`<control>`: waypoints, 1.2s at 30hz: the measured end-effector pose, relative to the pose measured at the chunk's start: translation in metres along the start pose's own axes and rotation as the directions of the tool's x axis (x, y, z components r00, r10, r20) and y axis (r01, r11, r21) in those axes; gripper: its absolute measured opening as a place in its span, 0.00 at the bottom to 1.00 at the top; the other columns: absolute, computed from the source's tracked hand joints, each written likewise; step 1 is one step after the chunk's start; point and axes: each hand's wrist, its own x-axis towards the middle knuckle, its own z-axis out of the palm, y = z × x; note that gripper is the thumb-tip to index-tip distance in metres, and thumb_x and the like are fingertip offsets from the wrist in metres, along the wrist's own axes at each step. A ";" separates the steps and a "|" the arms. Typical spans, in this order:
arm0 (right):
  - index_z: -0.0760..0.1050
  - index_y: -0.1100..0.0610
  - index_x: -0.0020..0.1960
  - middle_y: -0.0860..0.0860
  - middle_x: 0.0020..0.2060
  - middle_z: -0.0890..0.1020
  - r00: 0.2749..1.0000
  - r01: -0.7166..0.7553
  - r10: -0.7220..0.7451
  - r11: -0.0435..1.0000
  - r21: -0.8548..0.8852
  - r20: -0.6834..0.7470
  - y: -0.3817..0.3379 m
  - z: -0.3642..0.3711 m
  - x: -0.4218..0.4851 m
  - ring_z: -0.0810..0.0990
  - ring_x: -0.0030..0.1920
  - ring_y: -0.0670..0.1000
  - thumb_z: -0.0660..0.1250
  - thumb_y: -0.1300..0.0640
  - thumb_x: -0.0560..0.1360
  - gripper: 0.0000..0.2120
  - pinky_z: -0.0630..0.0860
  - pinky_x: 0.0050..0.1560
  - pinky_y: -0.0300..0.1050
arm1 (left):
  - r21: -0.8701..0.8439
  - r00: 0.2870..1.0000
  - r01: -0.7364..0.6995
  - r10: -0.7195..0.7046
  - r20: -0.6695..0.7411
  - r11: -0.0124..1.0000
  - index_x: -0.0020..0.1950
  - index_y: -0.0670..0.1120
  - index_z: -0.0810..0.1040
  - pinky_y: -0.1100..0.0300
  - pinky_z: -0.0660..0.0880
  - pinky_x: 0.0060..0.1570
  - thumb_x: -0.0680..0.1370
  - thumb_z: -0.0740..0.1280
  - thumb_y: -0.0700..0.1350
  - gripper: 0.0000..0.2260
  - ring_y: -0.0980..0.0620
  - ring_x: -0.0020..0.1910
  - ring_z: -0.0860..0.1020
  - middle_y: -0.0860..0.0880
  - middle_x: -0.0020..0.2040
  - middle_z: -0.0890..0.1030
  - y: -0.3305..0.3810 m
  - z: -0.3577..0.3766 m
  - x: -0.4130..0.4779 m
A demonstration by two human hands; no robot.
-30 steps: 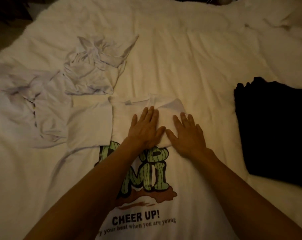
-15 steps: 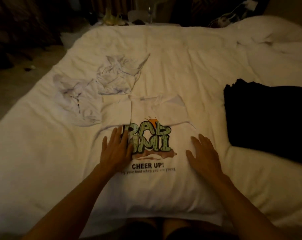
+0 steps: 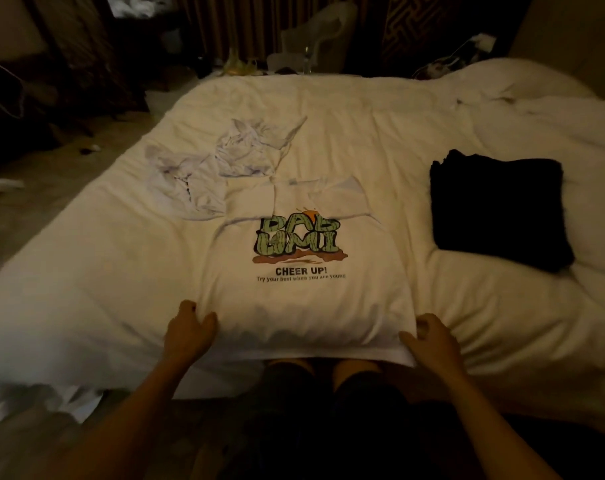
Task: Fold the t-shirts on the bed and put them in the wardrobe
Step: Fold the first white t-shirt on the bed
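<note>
A white t-shirt point(image 3: 304, 306) with a green cartoon print and "CHEER UP!" lies flat on the bed point(image 3: 86, 278), sleeves folded inward, its hem at the near edge. My left hand point(image 3: 189, 332) grips the hem's left corner. The right corner of the hem is pinched in my right hand point(image 3: 431, 342). Two crumpled white t-shirts point(image 3: 225, 168) lie beyond it to the left. A stack of folded black clothes point(image 3: 495, 209) rests on the right side of the bed.
The bed is covered by a white duvet, bunched at the far right point(image 3: 536, 98). My legs stand against the near edge. A dim floor with scattered bits point(image 3: 3, 188) lies to the left; dark furniture and a white chair point(image 3: 315, 32) stand beyond the bed.
Both hands slid from the shirt's collar area down its sides to the hem and closed on its two corners. My view pulled back, showing the whole bed.
</note>
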 end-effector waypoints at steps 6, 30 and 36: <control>0.78 0.65 0.42 0.58 0.36 0.81 0.999 -0.009 0.003 0.990 0.142 0.042 0.021 -0.017 -0.010 0.77 0.38 0.54 0.71 0.62 0.76 0.07 0.73 0.41 0.47 | -0.318 0.953 0.182 -0.088 0.289 0.930 0.58 0.41 0.79 0.48 0.76 0.51 0.80 0.69 0.47 0.11 0.41 0.53 0.78 0.40 0.55 0.80 -0.024 -0.009 -0.022; 0.79 0.62 0.48 0.53 0.34 0.84 0.975 0.020 -0.207 0.458 0.889 0.084 0.025 -0.072 -0.071 0.82 0.32 0.44 0.87 0.46 0.33 0.47 0.78 0.33 0.33 | -0.709 0.989 0.054 0.060 0.134 0.703 0.58 0.44 0.79 0.59 0.68 0.28 0.82 0.65 0.42 0.07 0.48 0.30 0.73 0.39 0.39 0.76 -0.030 -0.094 -0.102; 0.83 0.56 0.52 0.55 0.44 0.84 0.943 0.114 -0.328 0.449 0.886 0.045 0.002 -0.090 -0.063 0.86 0.43 0.49 0.79 0.61 0.49 0.30 0.81 0.41 0.37 | -0.842 0.979 0.154 0.033 0.199 0.517 0.58 0.42 0.80 0.55 0.72 0.47 0.81 0.63 0.36 0.09 0.46 0.45 0.78 0.40 0.47 0.80 -0.009 -0.114 -0.086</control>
